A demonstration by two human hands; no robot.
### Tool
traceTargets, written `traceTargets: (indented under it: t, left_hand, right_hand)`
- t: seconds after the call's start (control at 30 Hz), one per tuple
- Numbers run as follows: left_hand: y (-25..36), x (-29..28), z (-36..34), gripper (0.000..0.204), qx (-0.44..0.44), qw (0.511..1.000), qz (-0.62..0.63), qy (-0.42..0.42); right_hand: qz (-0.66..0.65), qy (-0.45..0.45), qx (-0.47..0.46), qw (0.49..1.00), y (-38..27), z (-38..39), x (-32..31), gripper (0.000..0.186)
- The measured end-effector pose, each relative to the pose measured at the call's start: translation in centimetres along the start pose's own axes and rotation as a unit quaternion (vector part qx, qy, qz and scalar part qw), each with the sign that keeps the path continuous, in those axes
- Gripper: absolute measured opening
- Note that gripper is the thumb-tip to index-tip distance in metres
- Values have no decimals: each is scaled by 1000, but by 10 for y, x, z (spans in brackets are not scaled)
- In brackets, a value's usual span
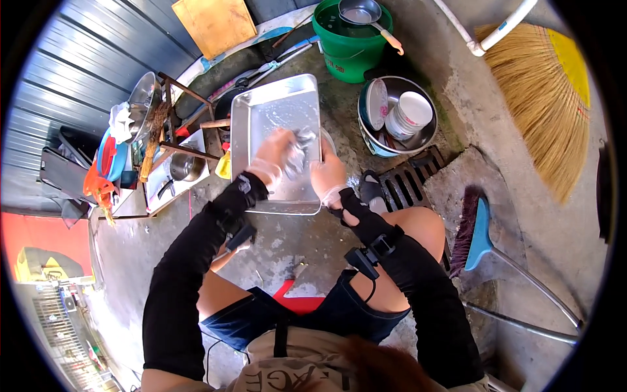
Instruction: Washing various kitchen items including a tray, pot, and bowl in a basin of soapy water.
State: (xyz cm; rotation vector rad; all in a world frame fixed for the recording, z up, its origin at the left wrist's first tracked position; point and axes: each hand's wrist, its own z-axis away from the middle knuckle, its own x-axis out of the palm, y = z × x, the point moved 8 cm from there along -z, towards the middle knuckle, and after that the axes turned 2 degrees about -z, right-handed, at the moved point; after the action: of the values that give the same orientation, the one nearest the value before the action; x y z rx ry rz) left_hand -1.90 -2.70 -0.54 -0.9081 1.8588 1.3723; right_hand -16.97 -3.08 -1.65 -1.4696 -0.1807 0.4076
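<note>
A rectangular metal tray [268, 111], wet inside, is held upright or tilted in front of me. My left hand [274, 153], in a clear glove, is closed on a crumpled silvery grey scrubbing piece [300, 150] against the tray's inner face; its exact kind is unclear. My right hand [328, 171], also in a clear glove, grips the tray's right edge. The rim of a round vessel shows just behind that edge, mostly hidden by the tray and hand.
Green bucket [343, 62] with a ladle-like pan [359, 12]; basin [426, 140] of stacked bowls [410, 108]; floor drain grate [401, 186]. A cluttered rack [187, 157] with pots [186, 168] stands left. Straw broom [532, 98] and blue-headed brush [482, 232] lie right.
</note>
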Motion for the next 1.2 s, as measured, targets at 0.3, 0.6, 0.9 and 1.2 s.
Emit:
traceTargets:
  t: [0.3,0.6,0.9,1.2]
  left_hand:
    - [7,-27,0,12,1,987,-142,72]
    - [16,-28,-7,10,-32,982,-177,49]
    - [12,-25,-7,10,-6,977,-205,51]
    - [15,-10,-3,15,21,981,-190,-9]
  right_hand:
    - [-12,24,-52,998,-1,6,2,53]
    - [-10,44,-79,996,-4,5,-3,51]
    - [-59,16,-67,996,-10,9,-8,44]
    - [-16,66,-105,992,-8,8,-18,50]
